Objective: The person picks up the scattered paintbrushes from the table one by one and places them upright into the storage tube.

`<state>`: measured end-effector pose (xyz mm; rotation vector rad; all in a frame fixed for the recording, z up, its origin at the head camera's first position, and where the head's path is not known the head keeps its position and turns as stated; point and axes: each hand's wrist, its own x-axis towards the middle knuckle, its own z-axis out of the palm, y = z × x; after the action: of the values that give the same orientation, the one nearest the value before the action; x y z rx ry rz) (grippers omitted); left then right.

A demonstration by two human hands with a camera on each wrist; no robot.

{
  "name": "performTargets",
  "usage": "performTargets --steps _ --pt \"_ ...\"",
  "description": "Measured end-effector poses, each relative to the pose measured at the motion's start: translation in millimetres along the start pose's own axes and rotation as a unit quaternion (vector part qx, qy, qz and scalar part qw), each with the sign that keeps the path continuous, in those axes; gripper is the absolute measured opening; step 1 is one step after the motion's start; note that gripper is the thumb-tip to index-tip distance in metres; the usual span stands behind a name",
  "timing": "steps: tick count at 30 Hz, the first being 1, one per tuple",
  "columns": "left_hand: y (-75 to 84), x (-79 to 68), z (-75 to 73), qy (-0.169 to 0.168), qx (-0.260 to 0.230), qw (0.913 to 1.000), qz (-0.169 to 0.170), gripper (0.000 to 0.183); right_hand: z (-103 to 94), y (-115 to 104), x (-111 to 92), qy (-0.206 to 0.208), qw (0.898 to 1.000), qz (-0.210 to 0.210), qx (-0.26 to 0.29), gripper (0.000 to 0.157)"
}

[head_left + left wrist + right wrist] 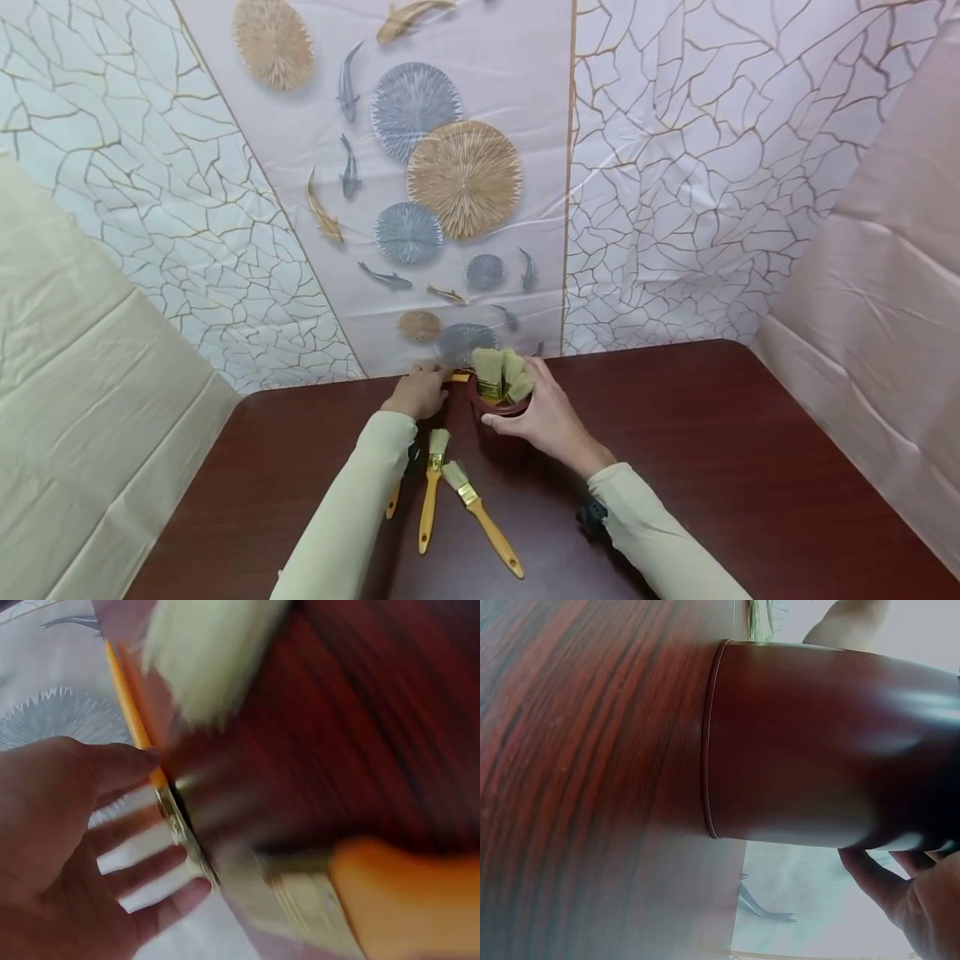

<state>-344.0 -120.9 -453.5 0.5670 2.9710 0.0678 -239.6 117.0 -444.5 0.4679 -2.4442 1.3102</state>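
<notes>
Dark tabletop (pixel 675 467), cup (pixel 802 742) in right hand (pixel 551 417)

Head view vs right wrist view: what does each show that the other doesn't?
Only head: brushes bristles-up in the cup, yellow handles of loose brushes on the table, and both sleeves.
Only right wrist: the cup's base edge picked out clearly; in head it can't be made out.
Both: the cup, right hand on it, tabletop and fish-print backdrop.

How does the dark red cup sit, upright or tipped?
Upright: the cup has its mouth facing up, brushes rising bristles-up from it, and the right hand gripping it.
</notes>
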Motion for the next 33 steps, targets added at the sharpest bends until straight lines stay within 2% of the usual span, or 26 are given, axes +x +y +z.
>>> performTargets --steps 7,12,16,18,20,22,25,27,29,33 --pt "-11.0 -17.7 3.2 -0.008 -0.064 0.9962 0.058 0.036 0.6 1.1 0.4 0.001 1.0 0.008 -0.008 0.101" --pt "-17.5 -31.4 10.9 -0.027 -0.112 0.9907 0.072 0.036 1.3 1.7 -2.3 -0.007 1.0 0.022 -0.014 0.103" --pt "-22.1 -38.3 10.4 -0.005 -0.158 0.9851 0.068 0.036 3.6 1.0 -0.9 -0.005 1.0 0.016 -0.013 0.102" --pt "-23.6 -41.1 6.8 0.021 -0.18 0.9825 0.043 0.037 4.5 0.2 0.9 -0.005 1.0 0.008 -0.012 0.101" --pt "-21.9 -41.5 2.6 0.054 -0.212 0.9758 0.0 0.037 3.7 0.3 1.9 -0.006 1.0 0.002 -0.009 0.101" --pt "-19.0 -42.0 -2.0 0.08 -0.251 0.9629 -0.058 0.036 2.8 0.5 2.7 -0.008 1.0 -0.002 -0.007 0.101" --pt "-12.0 -41.7 -7.8 0.098 -0.302 0.9394 -0.13 0.03 1.6 1.2 3.0 -0.005 1.0 -0.003 -0.007 0.101" --pt "-6.4 -40.7 -9.6 0.104 -0.316 0.9298 -0.159 0.04 1.2 1.7 2.6 -0.001 1.0 -0.001 -0.01 0.1" --pt "-1.2 -38.7 -9.4 0.113 -0.317 0.926 -0.172 0.051 1.1 1.0 1.5 0.001 1.0 0.001 -0.01 0.099" --pt "5.7 -34.6 -5.3 0.138 -0.313 0.9197 -0.193 0.04 3.0 -1.3 -0.1 -0.004 1.0 0.004 -0.002 0.099"
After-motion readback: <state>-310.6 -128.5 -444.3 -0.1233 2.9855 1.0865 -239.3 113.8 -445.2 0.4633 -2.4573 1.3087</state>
